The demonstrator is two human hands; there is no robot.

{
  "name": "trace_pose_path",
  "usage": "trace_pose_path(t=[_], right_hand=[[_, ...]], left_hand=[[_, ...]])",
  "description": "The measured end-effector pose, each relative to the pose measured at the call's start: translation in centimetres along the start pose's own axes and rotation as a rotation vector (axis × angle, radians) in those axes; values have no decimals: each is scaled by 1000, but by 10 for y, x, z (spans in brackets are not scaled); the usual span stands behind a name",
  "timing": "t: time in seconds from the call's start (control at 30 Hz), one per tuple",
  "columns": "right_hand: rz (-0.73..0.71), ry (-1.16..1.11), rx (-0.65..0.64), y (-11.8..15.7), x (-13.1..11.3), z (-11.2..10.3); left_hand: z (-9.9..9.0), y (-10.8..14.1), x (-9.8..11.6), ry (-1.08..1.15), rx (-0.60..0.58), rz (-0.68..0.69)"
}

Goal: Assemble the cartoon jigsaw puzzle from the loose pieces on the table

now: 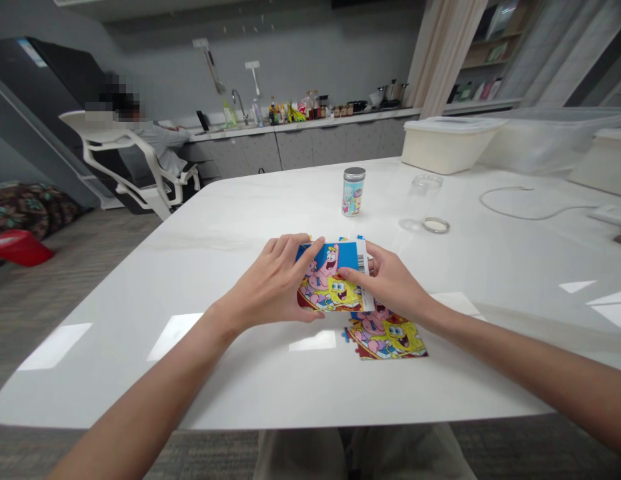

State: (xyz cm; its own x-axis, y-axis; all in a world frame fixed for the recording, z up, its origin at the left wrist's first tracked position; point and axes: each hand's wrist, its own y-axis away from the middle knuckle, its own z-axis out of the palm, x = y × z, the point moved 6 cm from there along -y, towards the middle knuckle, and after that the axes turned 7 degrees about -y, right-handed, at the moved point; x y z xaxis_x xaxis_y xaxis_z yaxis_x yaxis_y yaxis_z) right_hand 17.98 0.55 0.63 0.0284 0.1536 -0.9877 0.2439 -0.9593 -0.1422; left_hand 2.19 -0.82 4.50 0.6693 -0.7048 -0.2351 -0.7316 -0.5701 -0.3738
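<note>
Between my two hands is a cartoon picture card (330, 280) with a barcode on its right edge, lifted above the table. My left hand (277, 280) grips its left side, index finger over the top corner. My right hand (390, 275) pinches the right side, thumb on the front and fingers behind. Below and to the right lies a partly joined jigsaw puzzle (390, 337) with the same cartoon figures; the card and my right hand cover part of it. A few blue pieces show just behind the card's top edge.
A printed tin with a silver lid (353, 192) stands beyond my hands. To its right are a clear jar (424, 197) and a round lid (435, 225). A white cable (515, 215) and plastic boxes (447, 143) are at the right. A person sits in a white chair (125, 153) far left.
</note>
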Motion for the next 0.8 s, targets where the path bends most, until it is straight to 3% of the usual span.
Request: trace_pose_path(t=[0.1, 0.17, 0.33, 0.4, 0.8], right_hand=[[-46, 92, 32, -1, 0, -4], [-64, 157, 73, -2, 1, -7], [-20, 122, 62, -2, 6, -8], [13, 124, 47, -1, 6, -6], [-32, 222, -73, 2, 9, 4]], left_hand=[[-3, -1, -4, 103, -37, -8], [-1, -1, -15, 215, -96, -97], [24, 7, -52, 769, -180, -585], [35, 11, -56, 944, -207, -701], [38, 6, -33, 1013, -270, -564]])
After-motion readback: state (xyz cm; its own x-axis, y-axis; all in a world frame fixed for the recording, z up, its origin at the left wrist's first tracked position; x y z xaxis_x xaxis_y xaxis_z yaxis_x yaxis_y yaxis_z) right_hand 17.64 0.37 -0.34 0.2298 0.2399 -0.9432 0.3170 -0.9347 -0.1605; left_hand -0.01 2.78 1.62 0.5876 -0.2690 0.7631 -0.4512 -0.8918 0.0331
